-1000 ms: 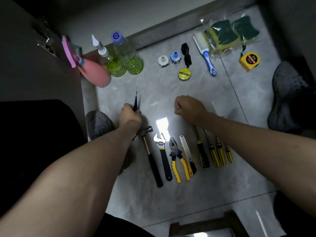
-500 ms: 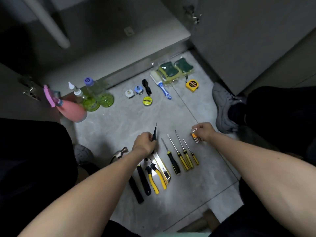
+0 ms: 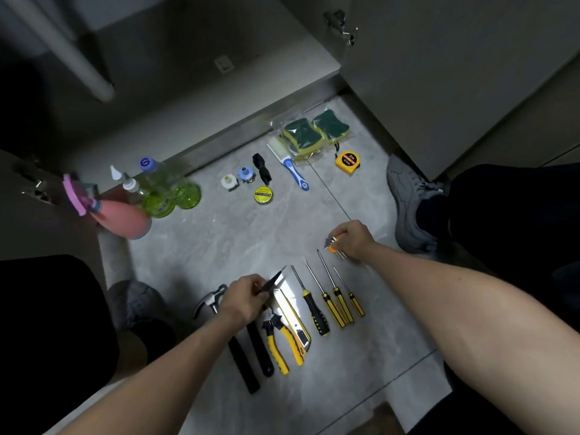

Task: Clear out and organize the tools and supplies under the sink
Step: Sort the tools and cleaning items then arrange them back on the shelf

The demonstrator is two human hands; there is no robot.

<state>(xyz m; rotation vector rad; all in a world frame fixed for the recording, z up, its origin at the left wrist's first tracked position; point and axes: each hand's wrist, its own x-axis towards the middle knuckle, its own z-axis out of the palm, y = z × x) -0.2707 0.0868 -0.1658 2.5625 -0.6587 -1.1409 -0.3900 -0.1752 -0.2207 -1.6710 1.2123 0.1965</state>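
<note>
- A person's left hand [image 3: 248,298] grips slim dark tweezers [image 3: 273,280], tips angled up and away to its right, directly over the row of tools on the floor [image 3: 219,240].
- The right hand [image 3: 353,239] pinches an orange-clipped hex key set [image 3: 333,247] just beyond the tips of the four screwdrivers [image 3: 332,296], whose long axes run toward the person.
- Right hand sits nearer the row's open end.
- Bagged sponges [image 3: 309,135] lie well beyond; the cabinet floor [image 3: 175,98] shows only a pipe [image 3: 69,51].
</note>
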